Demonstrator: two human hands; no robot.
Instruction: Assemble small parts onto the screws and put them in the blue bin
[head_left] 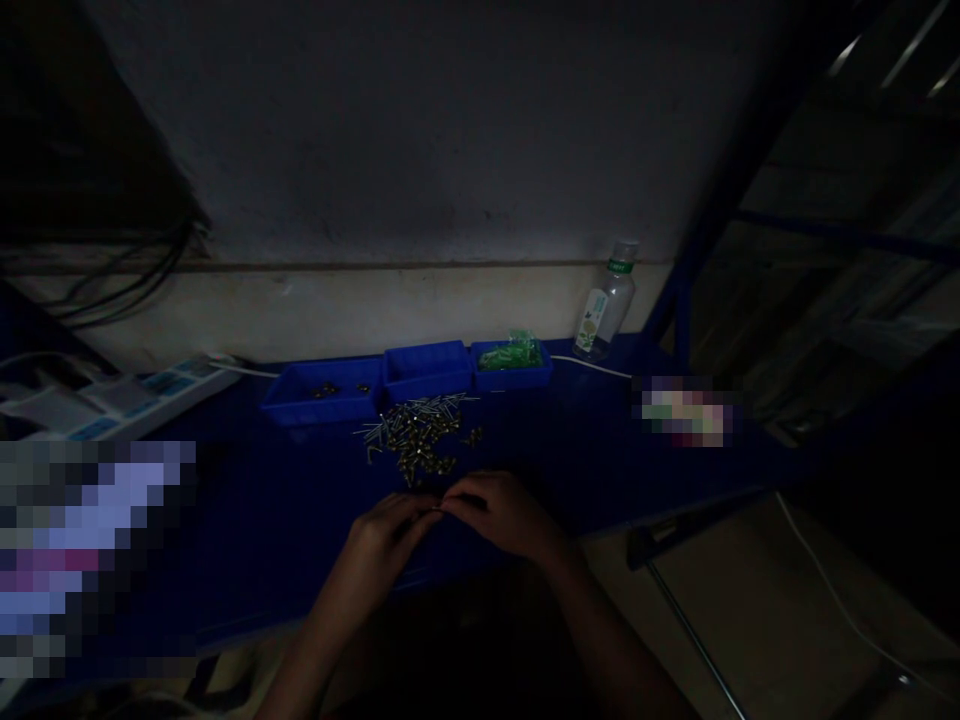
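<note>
Left hand: my left hand (386, 525) was closed in a fine pinch, its fingertips gripping one side of a small metal piece (436, 509).
Right hand: my right hand (502, 510) met it from the other side, thumb and finger closed on the same piece.
Small piece: it sat right between my two sets of fingertips, a mere glint; in that dim light I couldn't tell its exact shape.
Step in hand: by my reading, close two-handed handling of that single piece, low over the blue table (600, 445).
Next move: I judged it called for a light, steady pinch and both hands close together, since anything so small could slip.
Brassy fittings: the heap of brassy fittings (420, 440) lay just beyond my fingertips, apart from them.
Silvery pins: the silvery pins (442, 403) were strewn along the heap's far side, further from my fingers.
Blue trays: three stood in a row beyond the heap; the left tray (322, 410) held a few brassy bits, the right tray (514, 380) green plastic packaging (514, 353).
Bottle: the clear bottle (613, 300) leaned well beyond my fingers, to the right.
</note>
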